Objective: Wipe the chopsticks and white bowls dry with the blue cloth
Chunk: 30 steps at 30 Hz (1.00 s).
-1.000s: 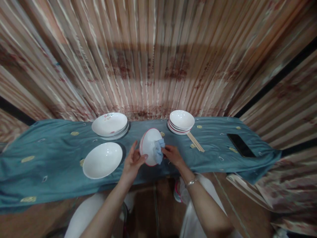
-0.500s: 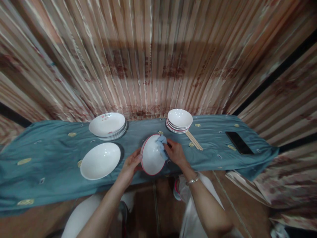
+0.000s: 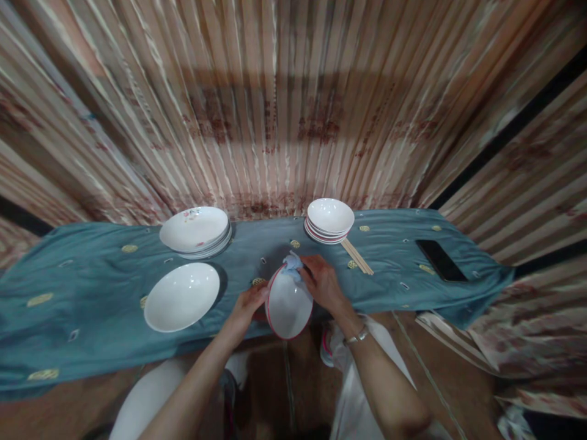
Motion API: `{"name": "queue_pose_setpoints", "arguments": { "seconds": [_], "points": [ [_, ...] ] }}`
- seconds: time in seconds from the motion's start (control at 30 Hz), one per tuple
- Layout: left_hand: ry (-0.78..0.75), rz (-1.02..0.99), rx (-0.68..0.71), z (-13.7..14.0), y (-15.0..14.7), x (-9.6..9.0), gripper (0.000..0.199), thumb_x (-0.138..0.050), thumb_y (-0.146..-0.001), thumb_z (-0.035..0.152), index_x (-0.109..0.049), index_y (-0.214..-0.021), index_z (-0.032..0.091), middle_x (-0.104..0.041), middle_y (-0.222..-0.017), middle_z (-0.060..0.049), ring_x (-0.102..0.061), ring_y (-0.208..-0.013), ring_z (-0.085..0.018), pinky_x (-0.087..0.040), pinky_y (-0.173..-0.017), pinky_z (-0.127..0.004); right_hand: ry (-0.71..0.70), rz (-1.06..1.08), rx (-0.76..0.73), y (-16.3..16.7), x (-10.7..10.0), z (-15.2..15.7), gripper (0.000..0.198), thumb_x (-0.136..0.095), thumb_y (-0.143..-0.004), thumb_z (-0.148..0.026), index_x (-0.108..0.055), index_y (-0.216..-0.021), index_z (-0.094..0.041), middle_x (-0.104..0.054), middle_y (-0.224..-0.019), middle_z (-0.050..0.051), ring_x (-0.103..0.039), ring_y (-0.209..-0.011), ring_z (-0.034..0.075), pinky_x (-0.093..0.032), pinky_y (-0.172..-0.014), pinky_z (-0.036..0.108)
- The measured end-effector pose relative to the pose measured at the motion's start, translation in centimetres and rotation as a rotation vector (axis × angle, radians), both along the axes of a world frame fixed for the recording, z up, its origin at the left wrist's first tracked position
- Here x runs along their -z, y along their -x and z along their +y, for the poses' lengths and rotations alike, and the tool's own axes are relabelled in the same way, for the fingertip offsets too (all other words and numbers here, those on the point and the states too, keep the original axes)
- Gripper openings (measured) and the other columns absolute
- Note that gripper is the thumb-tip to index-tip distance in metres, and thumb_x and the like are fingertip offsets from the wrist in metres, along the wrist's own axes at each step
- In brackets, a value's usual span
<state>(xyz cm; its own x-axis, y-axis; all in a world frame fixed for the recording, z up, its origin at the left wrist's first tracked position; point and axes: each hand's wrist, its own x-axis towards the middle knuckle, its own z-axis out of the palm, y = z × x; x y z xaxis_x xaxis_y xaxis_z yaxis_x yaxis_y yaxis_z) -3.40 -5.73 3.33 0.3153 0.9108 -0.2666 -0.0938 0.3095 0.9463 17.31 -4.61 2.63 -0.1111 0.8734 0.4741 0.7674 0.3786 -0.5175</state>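
Note:
A white bowl with a red rim [image 3: 290,311] is held tilted over the front edge of the covered table, its inside facing me. My left hand [image 3: 250,304] grips it by the left side, thumb near the rim and the other fingers hidden behind. A light blue cloth [image 3: 292,265] is bunched in my right hand [image 3: 322,282], pressed over the bowl's far rim. To the left, a large white bowl [image 3: 182,297] sits alone on the blue-green tablecloth [image 3: 101,293].
Behind the single bowl stands a stack of white dishes with a floral print [image 3: 195,229]. A stack of small bowls [image 3: 330,217] is at the back, with wooden chopsticks [image 3: 358,256] beside it. A black phone [image 3: 440,261] lies at right. Pleated curtains [image 3: 275,110] hang behind.
The held bowl has come slightly nearer to me and tipped more. My right hand and the cloth have shifted from the bowl's right inner side to its far rim.

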Motion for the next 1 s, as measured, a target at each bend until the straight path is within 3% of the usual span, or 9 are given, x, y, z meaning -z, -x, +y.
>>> {"name": "queue_pose_setpoints", "arguments": {
  "seconds": [0.23, 0.53, 0.8, 1.0],
  "points": [
    [-0.033, -0.024, 0.012, 0.0, -0.2, 0.3, 0.048, -0.071, -0.065, 0.059, -0.074, -0.082, 0.015, -0.061, -0.058, -0.003, -0.060, -0.069, -0.020, -0.045, -0.061, -0.026, -0.070, -0.021, -0.099, 0.5, -0.5, -0.4, 0.029, -0.042, -0.096, -0.027, -0.062, -0.116, -0.020, -0.067, -0.103, 0.010, -0.058, -0.095, 0.023, -0.047, -0.087, 0.039],
    [0.028, -0.026, 0.044, -0.4, -0.7, -0.2, 0.051, -0.075, -0.062, 0.050, -0.073, -0.096, 0.011, -0.070, -0.077, -0.008, -0.061, -0.068, -0.020, -0.046, -0.061, -0.027, -0.064, -0.007, -0.128, 0.8, -0.8, -0.3, 0.030, -0.044, -0.096, -0.027, -0.060, -0.121, -0.020, -0.067, -0.109, 0.010, -0.057, -0.101, 0.023, -0.046, -0.091, 0.040],
    [-0.008, -0.037, -0.050, -0.1, -0.4, 0.0, 0.053, -0.077, -0.060, 0.051, -0.072, -0.095, 0.011, -0.070, -0.077, -0.007, -0.062, -0.069, -0.019, -0.046, -0.061, -0.026, 0.049, 0.082, 0.062, 0.1, 0.5, 1.0, 0.026, -0.048, -0.093, -0.029, -0.065, -0.110, -0.019, -0.070, -0.102, 0.010, -0.062, -0.096, 0.022, -0.047, -0.086, 0.034],
    [-0.031, -0.113, -0.156, 0.3, -0.2, -0.6, 0.066, -0.082, -0.053, 0.048, -0.069, -0.105, 0.008, -0.073, -0.082, -0.011, -0.066, -0.073, -0.024, -0.049, -0.064, -0.029, 0.229, 0.024, 0.209, 0.3, 0.7, 1.5, 0.023, -0.048, -0.092, -0.031, -0.066, -0.088, -0.017, -0.069, -0.076, 0.006, -0.063, -0.070, 0.018, -0.039, -0.063, 0.024]
  ]
}}
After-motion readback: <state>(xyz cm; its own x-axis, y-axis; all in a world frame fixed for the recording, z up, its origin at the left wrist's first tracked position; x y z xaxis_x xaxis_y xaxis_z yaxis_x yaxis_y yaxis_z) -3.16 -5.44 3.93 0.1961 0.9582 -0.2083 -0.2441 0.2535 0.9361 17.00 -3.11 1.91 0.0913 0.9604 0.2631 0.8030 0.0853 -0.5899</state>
